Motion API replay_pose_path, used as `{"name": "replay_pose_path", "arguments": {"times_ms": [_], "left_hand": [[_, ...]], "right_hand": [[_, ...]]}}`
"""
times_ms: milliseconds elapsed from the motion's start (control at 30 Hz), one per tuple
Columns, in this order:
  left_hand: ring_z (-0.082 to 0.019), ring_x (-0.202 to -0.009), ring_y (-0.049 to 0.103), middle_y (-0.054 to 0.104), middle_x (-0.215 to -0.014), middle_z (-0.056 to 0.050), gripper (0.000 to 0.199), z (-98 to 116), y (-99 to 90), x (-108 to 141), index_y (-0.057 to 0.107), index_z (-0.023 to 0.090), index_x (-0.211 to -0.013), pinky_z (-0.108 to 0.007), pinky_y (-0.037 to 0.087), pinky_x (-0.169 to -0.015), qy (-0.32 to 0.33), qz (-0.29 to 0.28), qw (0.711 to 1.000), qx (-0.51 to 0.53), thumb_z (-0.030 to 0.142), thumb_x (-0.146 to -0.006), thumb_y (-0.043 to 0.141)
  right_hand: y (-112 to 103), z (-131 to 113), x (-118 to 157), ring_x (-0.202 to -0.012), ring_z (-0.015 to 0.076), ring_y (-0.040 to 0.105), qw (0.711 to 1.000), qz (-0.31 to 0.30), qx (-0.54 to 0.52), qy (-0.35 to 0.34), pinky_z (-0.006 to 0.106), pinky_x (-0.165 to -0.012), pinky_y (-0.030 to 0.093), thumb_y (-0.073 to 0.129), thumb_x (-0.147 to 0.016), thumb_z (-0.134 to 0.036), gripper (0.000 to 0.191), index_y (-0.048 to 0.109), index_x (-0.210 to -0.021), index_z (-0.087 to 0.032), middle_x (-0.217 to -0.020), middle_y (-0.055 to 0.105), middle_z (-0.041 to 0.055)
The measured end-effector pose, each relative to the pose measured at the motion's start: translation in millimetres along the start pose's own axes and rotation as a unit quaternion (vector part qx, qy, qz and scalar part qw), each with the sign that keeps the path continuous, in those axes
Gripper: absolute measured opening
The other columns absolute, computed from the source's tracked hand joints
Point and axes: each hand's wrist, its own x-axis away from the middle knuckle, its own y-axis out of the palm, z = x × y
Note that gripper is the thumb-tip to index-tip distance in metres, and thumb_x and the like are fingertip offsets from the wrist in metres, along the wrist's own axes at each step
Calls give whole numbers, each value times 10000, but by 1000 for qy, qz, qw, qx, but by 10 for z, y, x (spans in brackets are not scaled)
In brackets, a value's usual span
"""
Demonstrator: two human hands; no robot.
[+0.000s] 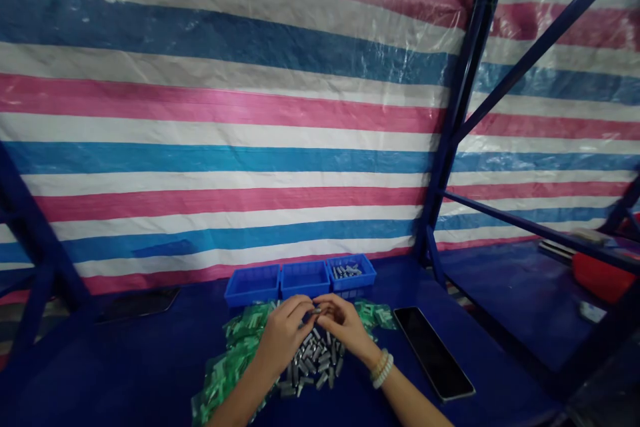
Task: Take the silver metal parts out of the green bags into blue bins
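My left hand (289,324) and my right hand (344,322) meet above a pile of small grey metal cylinders (315,360). Between their fingertips is a small metal piece (316,311), pinched from both sides. Green plastic packets (233,363) lie to the left of the pile, partly behind my left forearm. More green packets (375,315) lie beyond my right hand. Behind the hands stand three joined blue trays; the right one (367,272) holds small metal pieces, while the middle one (305,278) and the left one (253,285) show bare floors.
A black-screened tablet (434,353) lies on the blue table (125,367) to the right. Another dark flat device (140,303) is at the left back. Blue metal frame posts (443,167) and a striped sheet (225,107) stand behind. A red object (603,277) is far right.
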Motion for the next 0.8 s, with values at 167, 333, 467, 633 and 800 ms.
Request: {"name": "replay_pose_path", "arguments": {"times_ms": [167, 333, 467, 633, 800], "left_hand": [[-213, -862, 684, 717, -913, -62, 91, 32, 172, 84, 690, 221, -856, -330, 549, -805, -78, 50, 990, 108, 220, -822, 605], [-225, -811, 713, 740, -850, -68, 152, 29, 303, 155, 658, 185, -851, -328, 567, -761, -256, -7, 905, 339, 300, -756, 681], [-238, -844, 713, 748, -855, -77, 245, 52, 349, 189, 640, 166, -870, -337, 556, -794, -320, -28, 856, 406, 317, -703, 739], [-231, -876, 704, 730, -895, -72, 188, 157, 333, 216, 629, 181, -905, -349, 555, -839, -291, 76, 890, 343, 285, -756, 674], [-242, -983, 671, 718, -1016, -70, 173, 255, 274, 238, 676, 218, -966, -364, 525, -895, -181, 85, 955, 221, 198, -816, 590]], "right_hand": [[-33, 20, 14, -617, 143, 582, 997, 50, 51, -6, 256, -604, 485, 749, -743, -387, 237, 686, -868, -197, -714, 644, 3], [-53, -36, 36, -607, 149, 516, 977, 76, 176, -91, 264, -584, 430, 755, -743, -346, 149, 719, -786, -208, -642, 550, -8], [-52, -72, 52, -604, 153, 521, 972, 61, 200, -104, 267, -574, 415, 749, -755, -309, 103, 725, -773, -210, -630, 549, -6], [-63, -27, 56, -629, 162, 578, 981, 74, 167, -70, 279, -615, 466, 724, -770, -302, 124, 675, -833, -207, -696, 628, 7], [-11, 19, 39, -802, 202, 671, 998, 63, -15, -3, 326, -758, 527, 744, -754, -345, 226, 580, -842, -216, -861, 698, 44]]}}
